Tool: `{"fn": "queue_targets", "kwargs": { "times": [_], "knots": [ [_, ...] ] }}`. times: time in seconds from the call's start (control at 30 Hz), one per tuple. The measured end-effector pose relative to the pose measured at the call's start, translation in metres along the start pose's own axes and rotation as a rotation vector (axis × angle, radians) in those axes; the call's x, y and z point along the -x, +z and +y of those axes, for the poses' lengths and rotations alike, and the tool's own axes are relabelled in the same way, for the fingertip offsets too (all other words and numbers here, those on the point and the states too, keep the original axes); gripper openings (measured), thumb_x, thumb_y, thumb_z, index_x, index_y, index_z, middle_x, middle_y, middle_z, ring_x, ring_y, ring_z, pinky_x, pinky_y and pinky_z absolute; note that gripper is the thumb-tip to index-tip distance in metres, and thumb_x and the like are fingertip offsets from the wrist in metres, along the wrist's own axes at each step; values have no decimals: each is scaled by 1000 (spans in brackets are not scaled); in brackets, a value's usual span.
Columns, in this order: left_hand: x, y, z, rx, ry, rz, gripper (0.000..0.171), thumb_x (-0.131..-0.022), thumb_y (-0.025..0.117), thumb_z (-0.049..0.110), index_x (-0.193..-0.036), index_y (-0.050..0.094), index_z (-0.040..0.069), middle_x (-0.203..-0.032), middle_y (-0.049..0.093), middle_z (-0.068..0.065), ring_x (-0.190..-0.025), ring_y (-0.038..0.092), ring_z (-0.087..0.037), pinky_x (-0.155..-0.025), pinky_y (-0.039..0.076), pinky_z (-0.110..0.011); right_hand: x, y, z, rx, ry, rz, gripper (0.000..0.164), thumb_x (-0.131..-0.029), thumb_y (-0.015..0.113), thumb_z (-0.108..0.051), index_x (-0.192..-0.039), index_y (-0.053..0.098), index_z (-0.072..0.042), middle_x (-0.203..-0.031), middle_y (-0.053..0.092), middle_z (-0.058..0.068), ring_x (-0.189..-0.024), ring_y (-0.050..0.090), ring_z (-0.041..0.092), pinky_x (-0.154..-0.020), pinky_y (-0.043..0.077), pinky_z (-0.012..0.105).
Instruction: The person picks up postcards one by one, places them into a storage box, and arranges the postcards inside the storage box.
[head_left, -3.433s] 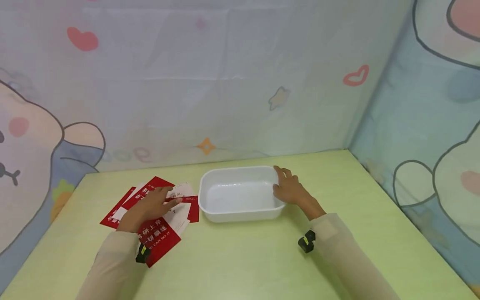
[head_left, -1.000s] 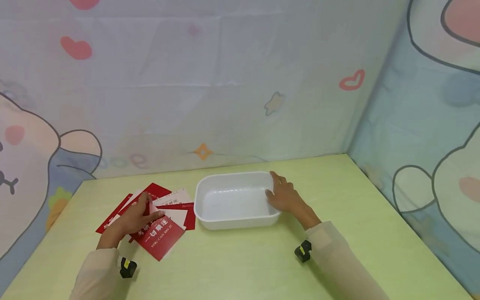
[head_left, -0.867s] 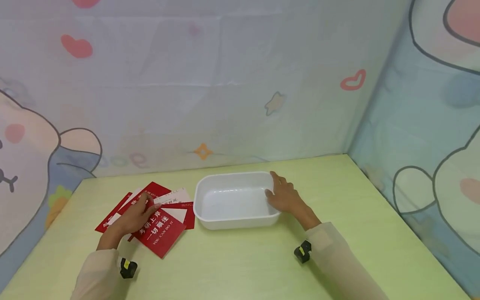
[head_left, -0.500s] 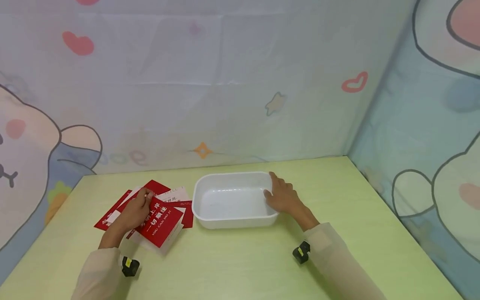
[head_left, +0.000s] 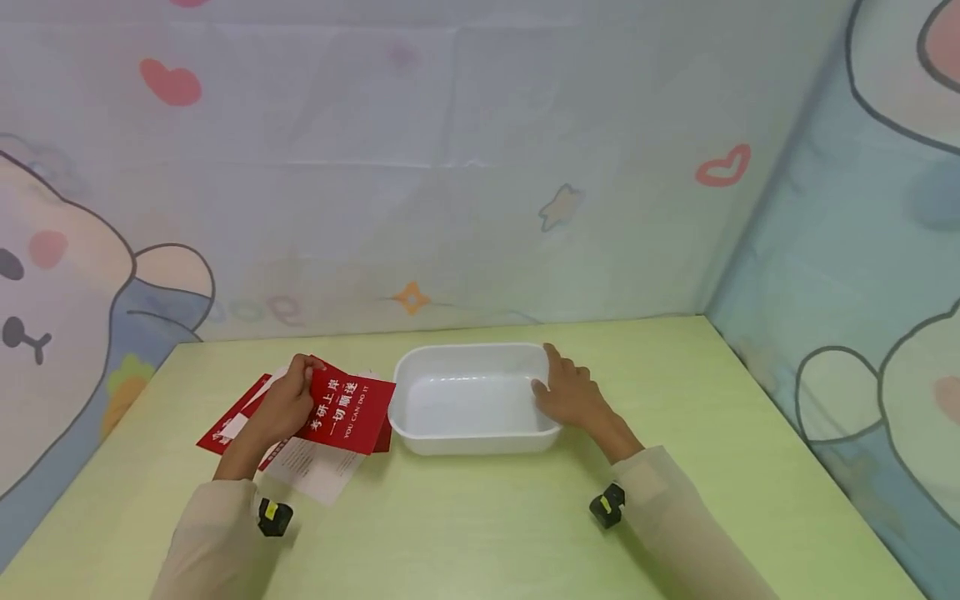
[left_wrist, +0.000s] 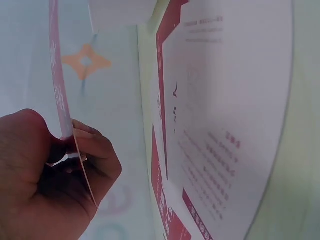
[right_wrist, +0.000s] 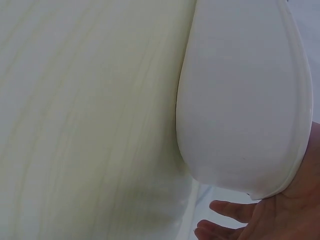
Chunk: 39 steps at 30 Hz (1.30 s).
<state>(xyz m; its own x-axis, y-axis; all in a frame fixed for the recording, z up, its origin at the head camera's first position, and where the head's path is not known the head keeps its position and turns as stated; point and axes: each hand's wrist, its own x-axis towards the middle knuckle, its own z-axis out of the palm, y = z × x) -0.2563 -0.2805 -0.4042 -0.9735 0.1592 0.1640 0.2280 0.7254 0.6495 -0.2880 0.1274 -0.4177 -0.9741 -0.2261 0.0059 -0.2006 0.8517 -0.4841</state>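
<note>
My left hand (head_left: 285,407) pinches a red card (head_left: 348,410) with white printed characters by one end, thumb on one side and fingers on the other. The card is raised over a loose pile of red and white cards, and its far corner overlaps the left rim of a white plastic basin (head_left: 468,442) in the head view. In the left wrist view a white printed card (left_wrist: 230,100) lies in the pile beneath the hand. At the basin's right end my right hand (head_left: 573,392) holds the rim, thumb inside and fingers outside.
The light green table (head_left: 480,525) meets a cartoon-printed cloth backdrop (head_left: 337,208) at the back and sides. Left of my left hand, more red cards (head_left: 221,433) stick out of the pile. Each wrist bears a small black camera.
My left hand has lifted the red card off the pile and turned it toward the basin, uncovering a white printed card below. The right hand stays at the basin's rim.
</note>
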Motion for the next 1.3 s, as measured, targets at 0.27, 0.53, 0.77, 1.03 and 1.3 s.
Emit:
{"fn": "queue_targets", "kwargs": {
  "times": [0.27,0.53,0.77,1.03,1.3],
  "knots": [
    [-16,11,18,21,-5,1,26,-102,31,11,-127,37,5,-114,53,-25,-85,57,-32,-67,56,-43,9,-5,5,-35,21,2,62,-97,38,-24,-146,10,2,-138,33,36,-118,31,55,-93,30,67],
    [-32,23,44,36,25,71,25,-102,31,12,-122,43,2,-106,56,-23,-82,57,-30,-65,54,-41,9,-10,7,-127,-16,12,59,-98,35,-17,-146,9,5,-132,35,42,-113,32,59,-93,31,67],
    [-38,34,58,44,12,86,27,-102,32,13,-122,42,-2,-103,56,-25,-81,57,-30,-66,53,-40,10,-6,5,-139,-8,2,57,-98,30,-16,-146,7,4,-133,35,41,-115,31,58,-96,28,66],
    [-47,47,69,90,-18,83,27,-102,33,14,-124,40,-2,-110,55,-25,-88,56,-33,-73,53,-46,9,-6,3,-115,10,13,57,-99,29,-19,-147,8,2,-132,38,40,-116,31,58,-97,30,64],
    [-51,58,81,123,-18,84,29,-102,33,13,-125,39,-3,-115,54,-26,-92,55,-34,-77,52,-48,9,-6,1,-94,-11,4,56,-98,29,-16,-146,8,5,-129,40,40,-117,33,56,-100,27,64]
  ]
}}
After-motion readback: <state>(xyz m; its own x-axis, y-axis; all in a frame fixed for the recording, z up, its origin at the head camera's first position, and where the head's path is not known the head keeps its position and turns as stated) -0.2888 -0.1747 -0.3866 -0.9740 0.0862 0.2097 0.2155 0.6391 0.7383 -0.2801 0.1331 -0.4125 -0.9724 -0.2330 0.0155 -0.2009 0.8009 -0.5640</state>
